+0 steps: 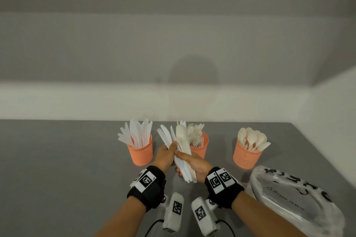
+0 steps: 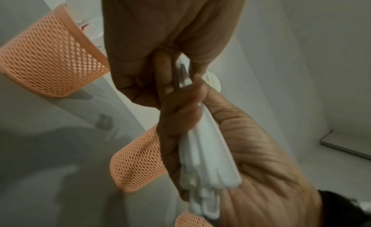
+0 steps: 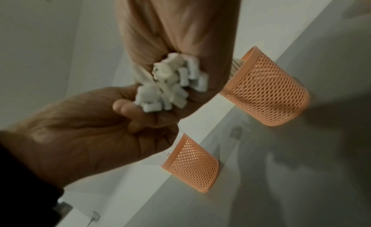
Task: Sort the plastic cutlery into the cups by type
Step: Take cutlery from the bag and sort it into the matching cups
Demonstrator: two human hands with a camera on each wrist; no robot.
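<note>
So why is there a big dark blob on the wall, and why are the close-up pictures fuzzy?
Head view: the blob is a soft round shadow on the wall, sharp picture otherwise. Both wrist views: dim, grainy, the hands and bundle of cutlery blurred, the cups tilted by the wide lens.

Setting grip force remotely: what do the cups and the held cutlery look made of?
Cups: likely moulded plastic, matte orange, going by the perforated mesh walls and solid rim. Cutlery: thin plastic, white to cream, slightly glossy; the knives look faintly translucent.

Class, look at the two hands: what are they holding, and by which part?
A mixed bundle of plastic cutlery: right hand grips the handle ends, left hand pinches it higher up.
</note>
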